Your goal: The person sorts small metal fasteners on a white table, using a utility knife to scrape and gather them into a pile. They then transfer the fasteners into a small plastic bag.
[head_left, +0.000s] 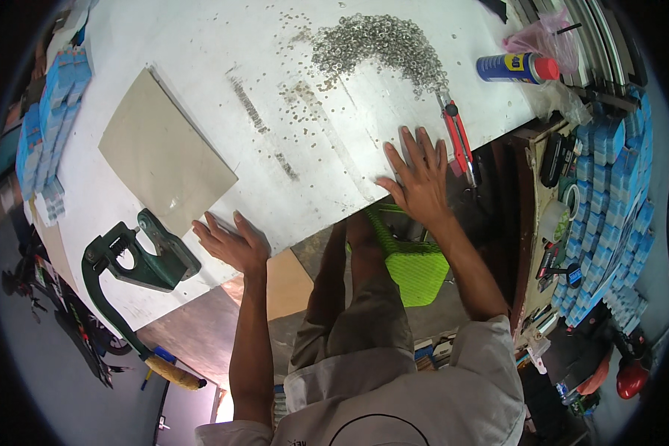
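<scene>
My left hand [234,244] lies on the near edge of the white table [312,212], fingers spread, holding nothing. Just left of it stands a dark green hand-lever press [156,256], its long handle wrapped in yellowish material reaching past the table edge. A beige-grey flat sheet [167,149] rests beyond the fingers, with one corner behind the press. On the right, my right hand [421,178] is spread flat on the table, empty. Close to its fingertips lies a red-handled tool [457,137], partly over the edge. A heap of small metal rings [379,44] sits farther off.
Small loose bits are scattered left of the heap. A blue spray can with a red cap [516,68] lies at the far right, near a pink plastic bag [546,37]. Stacked blue packets [609,201] fill the right side. A green plastic stool [416,271] stands below the edge.
</scene>
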Motion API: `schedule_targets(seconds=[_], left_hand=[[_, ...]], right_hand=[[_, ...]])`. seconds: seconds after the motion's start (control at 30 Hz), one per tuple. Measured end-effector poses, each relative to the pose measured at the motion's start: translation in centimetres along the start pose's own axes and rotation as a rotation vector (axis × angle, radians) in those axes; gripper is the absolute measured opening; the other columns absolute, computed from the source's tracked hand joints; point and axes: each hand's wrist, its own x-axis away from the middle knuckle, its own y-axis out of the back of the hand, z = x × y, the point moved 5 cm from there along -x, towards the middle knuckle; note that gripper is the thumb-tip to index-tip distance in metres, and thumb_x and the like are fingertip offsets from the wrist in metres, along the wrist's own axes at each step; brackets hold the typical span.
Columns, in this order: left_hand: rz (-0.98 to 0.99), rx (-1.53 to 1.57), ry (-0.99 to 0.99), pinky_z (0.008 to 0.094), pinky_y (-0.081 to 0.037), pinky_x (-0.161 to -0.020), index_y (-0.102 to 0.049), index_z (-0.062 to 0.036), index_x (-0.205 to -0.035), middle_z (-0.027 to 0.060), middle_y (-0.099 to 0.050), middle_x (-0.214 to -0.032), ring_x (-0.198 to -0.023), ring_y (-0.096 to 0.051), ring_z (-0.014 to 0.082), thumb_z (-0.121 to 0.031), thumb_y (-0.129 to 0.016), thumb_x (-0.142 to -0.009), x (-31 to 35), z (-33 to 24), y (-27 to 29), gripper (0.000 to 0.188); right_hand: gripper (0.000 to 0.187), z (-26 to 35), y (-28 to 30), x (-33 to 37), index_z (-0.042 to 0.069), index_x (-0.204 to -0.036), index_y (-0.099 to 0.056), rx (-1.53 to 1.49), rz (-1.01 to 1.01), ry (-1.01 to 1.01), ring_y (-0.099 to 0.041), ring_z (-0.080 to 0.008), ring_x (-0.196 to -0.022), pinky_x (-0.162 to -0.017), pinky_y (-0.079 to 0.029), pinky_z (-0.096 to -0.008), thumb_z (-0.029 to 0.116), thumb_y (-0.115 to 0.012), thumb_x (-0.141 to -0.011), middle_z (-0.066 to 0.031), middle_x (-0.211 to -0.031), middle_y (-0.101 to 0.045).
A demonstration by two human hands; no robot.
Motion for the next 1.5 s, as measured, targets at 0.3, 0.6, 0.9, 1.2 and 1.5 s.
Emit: schedule_targets(seconds=[0.3, 0.6, 0.9, 1.2, 1.5], left_hand=[[0.010, -0.039, 0.026, 0.0647, -0.016, -0.120, -0.036, 0.0008, -0.153, 0.0315, -0.020, -0.164, -0.152, -0.018, 0.0476, -0.039, -0.054, -0.103, 0.1, -0.4, 0.1, 0.067], [0.004, -0.024, 0.014, 0.0638, -0.016, -0.121, -0.035, 0.0010, -0.153, 0.0327, -0.021, -0.163, -0.152, -0.020, 0.0477, -0.038, -0.055, -0.103, 0.0, -0.1, 0.1, 0.067], [-0.005, -0.039, -0.018, 0.0632, -0.017, -0.120, -0.038, 0.0037, -0.151, 0.0351, -0.024, -0.161, -0.151, -0.021, 0.0483, -0.037, -0.055, -0.104, 0.0, 0.0, -0.1, 0.065], [-0.003, -0.034, -0.028, 0.0612, -0.016, -0.122, -0.038, 0.0031, -0.152, 0.0348, -0.024, -0.161, -0.152, -0.021, 0.0476, -0.039, -0.054, -0.104, 0.1, 0.0, 0.0, 0.066], [-0.005, -0.021, -0.016, 0.0613, -0.016, -0.122, -0.038, 0.0025, -0.151, 0.0344, -0.024, -0.160, -0.152, -0.021, 0.0471, -0.040, -0.054, -0.104, -0.1, 0.3, -0.2, 0.066]], right_hand=[[0.063, 0.3, 1.2, 1.8, 0.014, -0.144, -0.057, -0.034, -0.039, -0.074, -0.035, -0.0461, -0.146, -0.115, -0.021, -0.0717, 0.050, -0.069, -0.093, -0.0190, -0.161, -0.038], [0.071, 0.5, -0.2, 0.3, 0.015, -0.148, -0.053, 0.044, -0.020, -0.069, -0.032, -0.0454, -0.148, -0.115, -0.022, -0.0728, 0.057, -0.065, -0.092, -0.0160, -0.164, -0.035], [0.069, 0.1, -0.2, 2.9, 0.021, -0.150, -0.051, 0.027, -0.033, -0.074, -0.030, -0.0441, -0.150, -0.116, -0.019, -0.0731, 0.056, -0.066, -0.092, -0.0162, -0.164, -0.035], [0.064, 0.7, 0.1, 1.1, 0.025, -0.147, -0.055, -0.047, -0.026, -0.126, -0.029, -0.0441, -0.150, -0.114, -0.018, -0.0752, 0.055, -0.066, -0.093, -0.0161, -0.165, -0.033], [0.061, 0.2, -0.3, 3.8, 0.027, -0.147, -0.056, -0.037, -0.039, -0.126, -0.028, -0.0448, -0.151, -0.115, -0.015, -0.0752, 0.054, -0.066, -0.093, -0.0157, -0.165, -0.032]])
